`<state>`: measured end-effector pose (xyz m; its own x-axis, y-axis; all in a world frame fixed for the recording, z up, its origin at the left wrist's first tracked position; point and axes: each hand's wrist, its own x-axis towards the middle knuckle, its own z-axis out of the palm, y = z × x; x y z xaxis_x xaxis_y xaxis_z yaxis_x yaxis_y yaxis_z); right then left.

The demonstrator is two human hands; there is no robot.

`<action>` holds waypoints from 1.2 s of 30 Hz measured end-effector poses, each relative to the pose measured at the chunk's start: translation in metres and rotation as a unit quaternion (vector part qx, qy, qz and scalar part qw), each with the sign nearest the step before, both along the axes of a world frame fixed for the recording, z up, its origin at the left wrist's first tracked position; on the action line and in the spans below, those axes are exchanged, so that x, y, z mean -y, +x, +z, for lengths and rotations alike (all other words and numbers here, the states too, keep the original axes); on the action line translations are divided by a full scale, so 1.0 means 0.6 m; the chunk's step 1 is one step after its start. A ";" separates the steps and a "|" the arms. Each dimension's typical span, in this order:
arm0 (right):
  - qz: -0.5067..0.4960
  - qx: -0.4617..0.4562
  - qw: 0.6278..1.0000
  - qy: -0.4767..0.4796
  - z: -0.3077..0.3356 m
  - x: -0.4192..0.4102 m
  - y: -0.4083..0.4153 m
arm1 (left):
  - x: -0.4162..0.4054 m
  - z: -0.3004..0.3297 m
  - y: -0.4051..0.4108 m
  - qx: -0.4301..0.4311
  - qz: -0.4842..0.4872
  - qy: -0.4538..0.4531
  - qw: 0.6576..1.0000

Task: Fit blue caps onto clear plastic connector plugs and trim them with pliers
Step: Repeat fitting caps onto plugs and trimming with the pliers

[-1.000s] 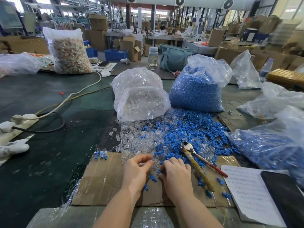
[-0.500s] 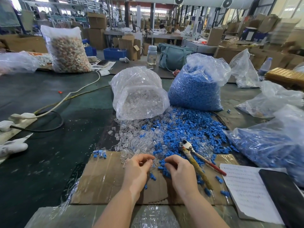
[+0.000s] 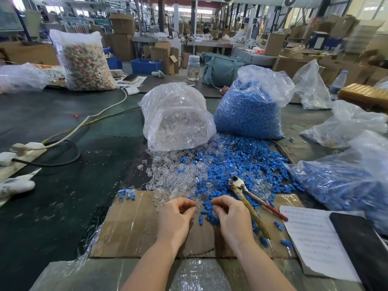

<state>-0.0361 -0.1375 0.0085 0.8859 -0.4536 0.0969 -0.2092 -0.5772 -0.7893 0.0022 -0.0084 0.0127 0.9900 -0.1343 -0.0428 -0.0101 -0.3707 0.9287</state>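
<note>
Left hand (image 3: 175, 217) and right hand (image 3: 232, 216) both curled, fingertips pinching; pinched pieces too small to tell; pliers (image 3: 249, 204) beside right hand.

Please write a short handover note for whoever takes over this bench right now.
Left hand: fingers curled, pinching something small, too small to identify.
Right hand: the same, at the edge of the loose blue caps.
Clear plugs lie spilled before their bag; pliers lie untouched right of the hands.
Done: a few capped pieces at the cardboard's far left corner.
Left: the rest of the pile, capping and trimming.
</note>
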 end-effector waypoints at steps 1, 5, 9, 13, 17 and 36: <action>-0.002 -0.002 1.000 -0.003 -0.001 0.000 0.000 | 0.000 0.000 0.000 0.003 -0.001 0.004 1.000; -0.008 -0.008 1.000 -0.016 -0.003 0.000 -0.001 | -0.005 0.001 0.003 0.012 0.005 0.013 1.000; -0.009 -0.011 0.999 -0.030 -0.003 -0.001 -0.002 | -0.006 0.000 0.002 0.024 0.005 0.033 0.999; -0.007 -0.015 0.999 -0.050 0.000 -0.003 -0.003 | 0.000 -0.002 0.003 0.061 -0.016 0.100 0.993; -0.007 -0.013 0.999 -0.052 0.001 -0.002 -0.005 | 0.003 -0.001 0.007 0.087 -0.007 0.148 0.985; 0.005 -0.003 0.999 -0.050 0.007 -0.005 -0.003 | -0.032 0.024 0.029 0.022 -0.126 0.221 0.967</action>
